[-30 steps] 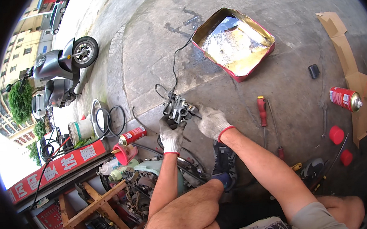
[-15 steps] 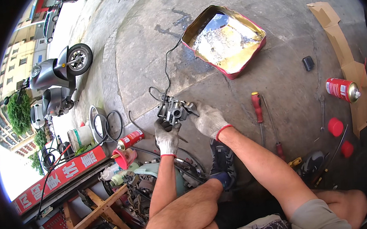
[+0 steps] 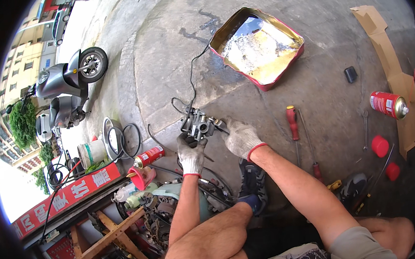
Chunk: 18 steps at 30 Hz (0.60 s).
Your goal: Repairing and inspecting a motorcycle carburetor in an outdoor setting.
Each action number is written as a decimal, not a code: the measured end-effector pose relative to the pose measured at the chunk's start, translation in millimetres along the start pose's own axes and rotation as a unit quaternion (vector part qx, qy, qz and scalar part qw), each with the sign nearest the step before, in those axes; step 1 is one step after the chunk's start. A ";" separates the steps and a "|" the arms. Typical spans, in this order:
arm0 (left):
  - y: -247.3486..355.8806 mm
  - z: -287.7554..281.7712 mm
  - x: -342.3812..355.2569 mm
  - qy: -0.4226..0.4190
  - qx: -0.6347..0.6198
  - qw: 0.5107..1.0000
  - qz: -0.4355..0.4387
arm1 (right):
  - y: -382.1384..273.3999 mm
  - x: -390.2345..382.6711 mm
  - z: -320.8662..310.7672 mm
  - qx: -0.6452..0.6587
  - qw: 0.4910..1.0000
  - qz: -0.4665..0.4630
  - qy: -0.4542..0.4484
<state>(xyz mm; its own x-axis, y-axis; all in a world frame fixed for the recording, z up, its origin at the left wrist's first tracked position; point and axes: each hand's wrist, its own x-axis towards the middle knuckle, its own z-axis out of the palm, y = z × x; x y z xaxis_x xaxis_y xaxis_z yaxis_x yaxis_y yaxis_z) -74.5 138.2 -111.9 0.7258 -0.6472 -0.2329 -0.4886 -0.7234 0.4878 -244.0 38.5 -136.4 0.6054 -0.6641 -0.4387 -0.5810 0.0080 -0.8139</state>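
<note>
A metal carburetor (image 3: 199, 124) with a black hose (image 3: 192, 77) trailing off its top is held up in front of me, over the concrete floor. My left hand (image 3: 191, 155), in a grey-white work glove with dark fingertips, grips it from below. At its right side, my right hand (image 3: 241, 137), gloved alike with a red cuff, has its fingers closed around a dark part beside the brass-coloured fitting. The fingertips there are partly hidden, so what exactly they pinch is unclear. The hose runs up to the rim of a red-sided metal pan (image 3: 288, 69) holding shiny liquid.
To the right lie screwdrivers (image 3: 292, 125), a wrench (image 3: 365, 129), a red spray can (image 3: 388, 105), red caps (image 3: 379, 146), a black cap (image 3: 350, 74) and a cardboard strip (image 3: 381, 43). Another spray can (image 3: 149, 156), a red funnel (image 3: 143, 177) and a wooden frame (image 3: 111, 237) are at left.
Both hands and the carburetor stay nearly in place. The whole view has shifted slightly, and the right hand's hold on the carburetor's side looks little changed.
</note>
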 end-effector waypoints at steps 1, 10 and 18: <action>1.1 -0.7 -1.0 0.000 0.003 1.000 0.005 | 0.8 -1.3 -1.5 -0.003 0.999 -0.044 -0.031; 4.9 -3.2 0.4 -0.004 -0.001 1.000 -0.006 | -0.4 0.6 2.6 -0.036 0.996 -0.064 -0.049; 8.5 -6.1 0.0 -0.011 0.007 1.000 -0.021 | -11.4 -2.5 -5.2 0.009 0.988 -0.128 -0.088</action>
<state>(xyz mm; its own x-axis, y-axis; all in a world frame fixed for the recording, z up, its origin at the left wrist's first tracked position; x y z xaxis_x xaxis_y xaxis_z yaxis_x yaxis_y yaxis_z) -75.7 133.5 -102.6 0.7351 -0.6209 -0.2723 -0.4645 -0.7538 0.4647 -241.7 36.1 -124.0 0.8172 -0.5057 -0.2766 -0.3887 -0.1293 -0.9122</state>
